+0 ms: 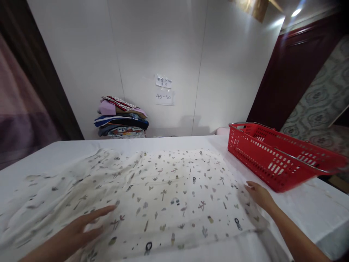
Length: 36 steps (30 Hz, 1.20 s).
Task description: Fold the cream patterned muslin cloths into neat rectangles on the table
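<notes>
One printed cloth [163, 189], cream with small plants, birds and other little motifs, is lying spread flat on the white surface [321, 211]. Its long axis is running left to right across the view, with its far edge lying roughly parallel to the wall and its near edge coming close to the person. The left part of it is lying rumpled, while the middle and right part are lying smooth.

Two hands are showing. The left hand [81, 227] is resting palm down on the near left part of the cloth, its fingers lying apart and stretched out toward the right, gripping nothing. The right hand [259, 194] is touching the right edge of the cloth, palm down, fingers loosely together and pointing left; whether it is pinching the fabric I cannot tell.

One red basket [278, 160] is sitting on the surface just right of the cloth, near the right hand, its long side running away to the right. One stack of folded clothes [121, 118] is lying against the wall beyond the surface, and two paper notes [164, 90] are hanging on that wall.
</notes>
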Available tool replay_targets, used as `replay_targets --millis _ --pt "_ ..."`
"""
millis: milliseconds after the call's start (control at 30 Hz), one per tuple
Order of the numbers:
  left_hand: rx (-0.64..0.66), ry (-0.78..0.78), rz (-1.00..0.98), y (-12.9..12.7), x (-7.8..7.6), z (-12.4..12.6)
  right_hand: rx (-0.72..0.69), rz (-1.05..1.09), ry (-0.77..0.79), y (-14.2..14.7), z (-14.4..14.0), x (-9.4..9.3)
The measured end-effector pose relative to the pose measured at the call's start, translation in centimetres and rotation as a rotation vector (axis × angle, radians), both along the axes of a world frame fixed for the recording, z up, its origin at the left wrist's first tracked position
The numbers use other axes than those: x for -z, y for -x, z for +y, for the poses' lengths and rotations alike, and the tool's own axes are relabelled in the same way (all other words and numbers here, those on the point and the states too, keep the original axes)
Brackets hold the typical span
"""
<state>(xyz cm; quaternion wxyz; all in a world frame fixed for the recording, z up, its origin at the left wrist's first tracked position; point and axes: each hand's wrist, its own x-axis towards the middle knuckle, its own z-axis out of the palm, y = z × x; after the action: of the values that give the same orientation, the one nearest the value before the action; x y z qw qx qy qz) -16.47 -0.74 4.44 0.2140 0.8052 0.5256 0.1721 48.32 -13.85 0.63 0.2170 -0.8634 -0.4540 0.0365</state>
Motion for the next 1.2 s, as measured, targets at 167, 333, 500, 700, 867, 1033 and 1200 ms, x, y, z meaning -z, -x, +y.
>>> replay_targets --millis 167,333,500,700,867,1033,1200 --pt "0.09 0.433 -0.339 -12.5 -2.3 -0.7 0.054 0.006 0.253 1.6 7.6 -1.2" --pt "0.11 0.809 -0.823 -20.9 0.5 -1.9 0.042 -0.006 0.282 4.2 11.7 -1.7" --pt "-0.007 0.99 -1.147 -21.1 3.2 -1.1 0.067 -0.039 0.197 6.0 12.8 -3.6" --pt "-0.121 1.021 -1.359 -19.7 1.8 -0.2 -0.582 -0.119 -0.039 20.3 10.4 -6.7" --pt "-0.095 1.084 -1.45 -18.5 1.7 -0.6 -1.34 0.273 0.217 31.0 5.2 -6.5" --pt "-0.126 0.924 -1.464 -17.7 2.8 -1.0 -1.149 0.606 0.208 32.3 3.8 -3.5" --pt "-0.113 0.9 -1.47 -18.5 2.8 -0.4 -0.674 0.928 -0.03 31.8 5.6 -1.6"
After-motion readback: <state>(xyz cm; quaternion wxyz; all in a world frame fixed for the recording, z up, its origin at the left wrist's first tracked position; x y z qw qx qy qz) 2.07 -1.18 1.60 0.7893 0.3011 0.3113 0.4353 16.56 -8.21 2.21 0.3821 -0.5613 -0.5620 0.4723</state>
